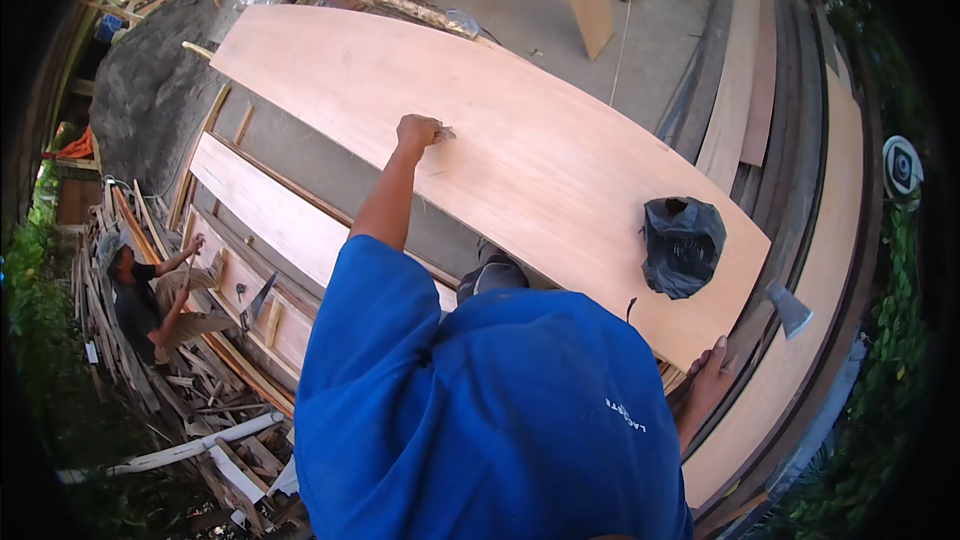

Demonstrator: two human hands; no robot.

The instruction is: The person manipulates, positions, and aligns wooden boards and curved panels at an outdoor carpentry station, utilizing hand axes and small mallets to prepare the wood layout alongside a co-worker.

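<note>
Your left hand (418,130) is clamped on a small crumpled wad (446,132), its material too small to tell, and lies over the broad wooden panel (540,175), which extends to both sides of it. Your right hand (708,368), well apart to the right and closer to your body, is at the panel's near right corner; whether its fingers grip the edge cannot be told. Just beyond the right hand, on the panel, is a black plastic bag (684,248), its mouth gaping. To the right of that hand appears a metal axe head (789,309), near long boards (835,230). Left of your left hand lies a narrow pale plank (275,202); farther left, a seated person (145,300) is near a handsaw (259,301).
</note>
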